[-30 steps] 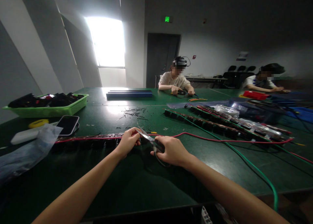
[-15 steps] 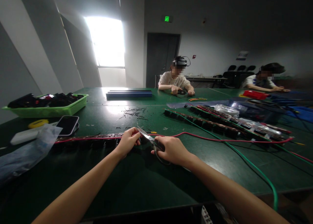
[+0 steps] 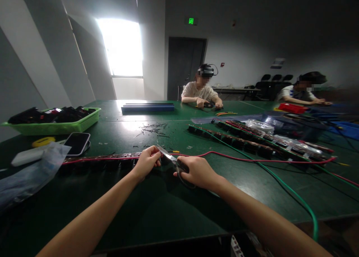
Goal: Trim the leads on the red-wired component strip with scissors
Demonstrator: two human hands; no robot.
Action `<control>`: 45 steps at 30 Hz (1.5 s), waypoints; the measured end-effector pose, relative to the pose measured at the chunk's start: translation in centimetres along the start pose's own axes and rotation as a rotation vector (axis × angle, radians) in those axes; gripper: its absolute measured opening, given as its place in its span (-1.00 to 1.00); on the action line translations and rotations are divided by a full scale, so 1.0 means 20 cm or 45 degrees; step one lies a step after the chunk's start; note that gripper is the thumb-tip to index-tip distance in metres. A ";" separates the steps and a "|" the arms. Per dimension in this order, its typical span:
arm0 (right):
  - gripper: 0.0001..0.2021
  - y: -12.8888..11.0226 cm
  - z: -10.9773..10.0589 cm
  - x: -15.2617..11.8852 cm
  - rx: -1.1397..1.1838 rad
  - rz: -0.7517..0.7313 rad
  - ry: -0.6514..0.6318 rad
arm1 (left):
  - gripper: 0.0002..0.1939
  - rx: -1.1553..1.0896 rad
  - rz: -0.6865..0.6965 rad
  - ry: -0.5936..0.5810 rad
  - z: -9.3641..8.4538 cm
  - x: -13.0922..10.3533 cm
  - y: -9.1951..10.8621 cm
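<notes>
My right hand is closed round the dark handles of a pair of scissors. Their blades point up and left, against the fingertips of my left hand. Thumb and fingers of that left hand are pinched together at the right end of a long black strip of parts. A red wire lies along this strip, passes at my left fingers and runs on to the right behind the scissors. What exactly the left fingertips grip is hidden.
Left stand a green basket of black parts, a phone and a plastic bag. Wire offcuts lie ahead. More strips and a green wire lie right. Two people sit across the table.
</notes>
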State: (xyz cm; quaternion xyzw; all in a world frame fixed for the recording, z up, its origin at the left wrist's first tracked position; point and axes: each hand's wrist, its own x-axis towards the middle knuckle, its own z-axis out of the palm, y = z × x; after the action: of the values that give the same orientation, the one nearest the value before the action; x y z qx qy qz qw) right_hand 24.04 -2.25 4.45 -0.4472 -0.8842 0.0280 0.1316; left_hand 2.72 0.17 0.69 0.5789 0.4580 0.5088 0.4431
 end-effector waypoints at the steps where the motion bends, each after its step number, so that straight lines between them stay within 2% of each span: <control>1: -0.67 0.00 0.00 0.00 -0.003 0.001 -0.003 | -0.83 0.000 0.002 -0.001 0.00 0.00 0.00; 45: -0.64 0.00 0.00 0.00 0.005 0.024 0.028 | -0.82 -0.010 0.011 -0.027 0.00 -0.01 0.02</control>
State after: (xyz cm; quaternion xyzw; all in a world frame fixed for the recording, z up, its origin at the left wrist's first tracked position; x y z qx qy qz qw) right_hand 23.99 -2.24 4.37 -0.4555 -0.8785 0.0259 0.1420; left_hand 2.78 -0.03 1.04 0.5845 0.4488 0.5062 0.4480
